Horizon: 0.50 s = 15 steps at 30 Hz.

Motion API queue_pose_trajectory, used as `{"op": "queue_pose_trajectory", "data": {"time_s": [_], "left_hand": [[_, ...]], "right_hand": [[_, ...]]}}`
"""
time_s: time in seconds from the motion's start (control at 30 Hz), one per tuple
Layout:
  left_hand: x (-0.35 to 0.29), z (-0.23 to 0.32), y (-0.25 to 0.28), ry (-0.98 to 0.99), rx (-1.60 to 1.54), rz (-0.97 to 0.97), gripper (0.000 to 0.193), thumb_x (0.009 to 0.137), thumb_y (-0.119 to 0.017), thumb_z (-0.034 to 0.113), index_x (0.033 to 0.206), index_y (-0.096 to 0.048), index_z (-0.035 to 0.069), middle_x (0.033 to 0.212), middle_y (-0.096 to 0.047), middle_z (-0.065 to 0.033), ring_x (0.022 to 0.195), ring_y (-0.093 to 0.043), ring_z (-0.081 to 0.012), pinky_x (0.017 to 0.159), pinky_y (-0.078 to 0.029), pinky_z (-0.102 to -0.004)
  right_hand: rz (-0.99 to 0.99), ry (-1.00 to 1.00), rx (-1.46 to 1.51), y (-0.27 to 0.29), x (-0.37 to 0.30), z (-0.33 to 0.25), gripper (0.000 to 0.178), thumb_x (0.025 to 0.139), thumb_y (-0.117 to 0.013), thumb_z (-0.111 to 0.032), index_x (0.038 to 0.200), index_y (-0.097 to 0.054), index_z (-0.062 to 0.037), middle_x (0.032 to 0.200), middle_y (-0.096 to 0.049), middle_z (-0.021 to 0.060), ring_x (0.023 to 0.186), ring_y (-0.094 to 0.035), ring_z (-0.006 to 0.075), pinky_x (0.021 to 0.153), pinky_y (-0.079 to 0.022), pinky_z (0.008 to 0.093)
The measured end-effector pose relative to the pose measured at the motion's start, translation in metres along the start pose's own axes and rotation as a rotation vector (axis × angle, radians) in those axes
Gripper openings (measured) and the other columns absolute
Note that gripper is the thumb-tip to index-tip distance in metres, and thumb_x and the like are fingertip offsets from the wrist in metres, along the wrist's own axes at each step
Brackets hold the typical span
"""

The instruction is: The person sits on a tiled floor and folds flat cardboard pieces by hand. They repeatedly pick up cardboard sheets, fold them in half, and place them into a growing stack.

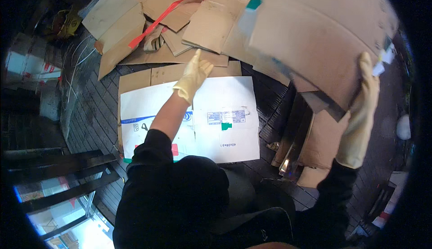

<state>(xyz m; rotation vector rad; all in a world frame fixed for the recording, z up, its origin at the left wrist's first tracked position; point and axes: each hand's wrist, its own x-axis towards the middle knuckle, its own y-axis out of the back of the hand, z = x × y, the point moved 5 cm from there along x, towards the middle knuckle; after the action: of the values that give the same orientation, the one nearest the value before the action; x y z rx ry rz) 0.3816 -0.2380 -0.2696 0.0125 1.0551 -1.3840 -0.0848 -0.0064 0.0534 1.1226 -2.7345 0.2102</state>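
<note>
My two hands are well apart, both in cream gloves. The left hand (196, 73) has its fingers spread and grips nothing; it hangs over the far edge of a flattened white carton (225, 96), its fingertips near a pile of brown cardboard (211, 21). My right hand (368, 87) lies along the right edge of a large brown sheet (310, 37), fingers stretched out along it. The sheet is blurred and the thumb is hidden from me, so I cannot tell whether that hand is clamped on it or only pressing against it.

The large sheet sits tilted to the left of my right hand and reaches toward the pile beyond my left. The white carton, with its blue stripe and small green patch, lies beneath my left hand and toward me, and a brown flap (135, 81) shows past its far side. Up and left of my left hand, a red strap (168, 14) crosses the pile. To the left of my right glove's cuff, more brown cardboard pieces (321, 141) rest on the dark floor (265, 89).
</note>
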Motion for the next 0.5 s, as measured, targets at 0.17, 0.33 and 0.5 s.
{"op": "queue_pose_trajectory", "data": {"time_s": [0.17,0.33,0.5], "left_hand": [[0.078,-0.015,-0.028,-0.068,0.099,-0.036,0.079,0.116,-0.066,0.045,0.176,-0.033,0.004,0.18,-0.041,-0.0143,0.164,-0.043,-0.0285,0.133,-0.045,-0.0469],[0.138,-0.041,-0.034,-0.104,0.03,0.194,0.067,0.105,-0.084,0.043,0.153,-0.059,0.004,0.146,-0.067,-0.0119,0.132,-0.066,-0.028,0.108,-0.059,-0.0434],[0.132,-0.028,-0.075,-0.108,0.031,0.143,0.065,0.102,-0.087,0.046,0.147,-0.064,0.007,0.135,-0.071,-0.0102,0.114,-0.069,-0.0246,0.091,-0.059,-0.0406]], "right_hand": [[0.098,-0.035,-0.009,0.044,-0.001,-0.046,0.062,0.113,-0.074,-0.037,0.161,-0.059,-0.0011,0.151,-0.07,0.0102,0.134,-0.069,0.0211,0.114,-0.056,0.0371],[0.21,-0.183,-0.004,0.086,-0.033,-0.049,0.067,0.115,-0.068,-0.042,0.165,-0.054,-0.0003,0.158,-0.065,0.0128,0.138,-0.067,0.0231,0.116,-0.056,0.0376],[0.177,-0.26,0.012,0.108,-0.051,-0.038,0.068,0.117,-0.065,-0.041,0.168,-0.05,-0.0002,0.16,-0.063,0.0134,0.142,-0.065,0.0244,0.118,-0.055,0.0376]]}}
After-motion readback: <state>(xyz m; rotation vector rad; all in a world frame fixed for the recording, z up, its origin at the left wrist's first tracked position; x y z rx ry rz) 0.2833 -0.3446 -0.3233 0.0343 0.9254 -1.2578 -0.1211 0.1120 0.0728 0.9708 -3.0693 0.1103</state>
